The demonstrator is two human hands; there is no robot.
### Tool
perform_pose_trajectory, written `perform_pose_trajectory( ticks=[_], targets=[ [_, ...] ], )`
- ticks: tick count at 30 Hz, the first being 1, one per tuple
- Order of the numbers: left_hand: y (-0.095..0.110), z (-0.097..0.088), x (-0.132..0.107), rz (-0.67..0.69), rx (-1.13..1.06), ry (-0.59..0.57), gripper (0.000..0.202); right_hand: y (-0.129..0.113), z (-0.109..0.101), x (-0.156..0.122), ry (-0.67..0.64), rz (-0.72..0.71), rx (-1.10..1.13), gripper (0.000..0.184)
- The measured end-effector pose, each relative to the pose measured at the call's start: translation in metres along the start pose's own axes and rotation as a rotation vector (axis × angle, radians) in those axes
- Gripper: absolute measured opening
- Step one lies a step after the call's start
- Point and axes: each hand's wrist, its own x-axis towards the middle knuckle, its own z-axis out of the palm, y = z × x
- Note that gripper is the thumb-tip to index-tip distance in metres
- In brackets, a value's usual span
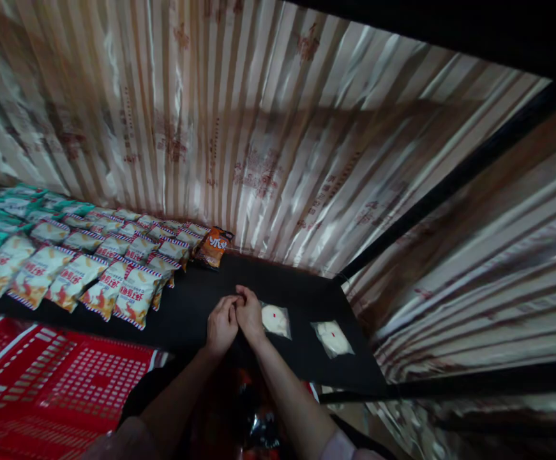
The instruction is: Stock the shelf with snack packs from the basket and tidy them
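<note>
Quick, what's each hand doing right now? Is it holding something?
Left hand: fingers curled, up against the other hand; cannot tell whether it holds anything.
Right hand: fingers curled too; cannot tell either.

Two white packets [276,321] [332,338], one orange bag [215,246]

You can read 虾 ending the red lettering on the white bags [136,291] at the shelf's [182,319] front edge. White lettering on the orange pack [214,248] by the back edge, the clear packs' [276,322] red marks and the sheet's [278,115] print are too blurred.
</note>
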Motion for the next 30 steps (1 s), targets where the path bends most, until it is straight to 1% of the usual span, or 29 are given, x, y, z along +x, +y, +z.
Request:
perform_pose_trajectory(
  ticks=[3, 6, 8, 11, 13, 14, 16, 18, 20, 22, 24, 26, 30],
  targets=[
    [0.006, -0.003, -0.031, 0.134, -0.032, -0.062, 0.036, 0.008, -0.015, -0.036, 0.019, -0.062, 0.009, 0.041],
    [0.013, -0.009, -0.066, 0.225, -0.059, -0.182, 0.036, 0.023, -0.029, -0.078, 0.030, -0.161, 0.025, 0.042],
    [0.018, -0.014, -0.089, 0.202, -0.070, -0.298, 0.036, 0.035, -0.037, -0.107, 0.030, -0.183, 0.040, 0.042],
    [0.026, -0.022, -0.117, 0.149, -0.085, -0.484, 0.036, 0.056, -0.042, -0.146, 0.032, -0.134, 0.022, 0.040],
    [0.029, -0.023, -0.132, 0.113, -0.074, -0.558, 0.037, 0.070, -0.042, -0.165, 0.030, -0.094, -0.027, 0.039],
    [0.030, -0.022, -0.138, 0.084, -0.055, -0.573, 0.038, 0.076, -0.042, -0.173, 0.050, -0.069, -0.064, 0.039],
    [0.030, -0.018, -0.149, -0.013, 0.020, -0.561, 0.040, 0.085, -0.040, -0.184, 0.066, -0.040, -0.139, 0.038],
    [0.027, -0.011, -0.157, -0.152, 0.122, -0.515, 0.043, 0.092, -0.039, -0.189, 0.049, -0.013, -0.215, 0.040],
    [0.023, -0.004, -0.162, -0.279, 0.170, -0.491, 0.047, 0.095, -0.038, -0.191, 0.003, 0.024, -0.277, 0.043],
    [0.018, 0.002, -0.165, -0.361, 0.141, -0.499, 0.050, 0.097, -0.039, -0.192, -0.059, 0.066, -0.294, 0.046],
    [0.015, 0.005, -0.167, -0.415, 0.083, -0.525, 0.051, 0.099, -0.039, -0.191, -0.104, 0.106, -0.256, 0.048],
    [0.015, 0.007, -0.167, -0.463, 0.039, -0.539, 0.049, 0.099, -0.039, -0.190, -0.110, 0.145, -0.183, 0.047],
    [0.018, 0.004, -0.170, -0.593, 0.060, -0.500, 0.044, 0.097, -0.040, -0.191, -0.092, 0.209, -0.031, 0.035]
  ],
)
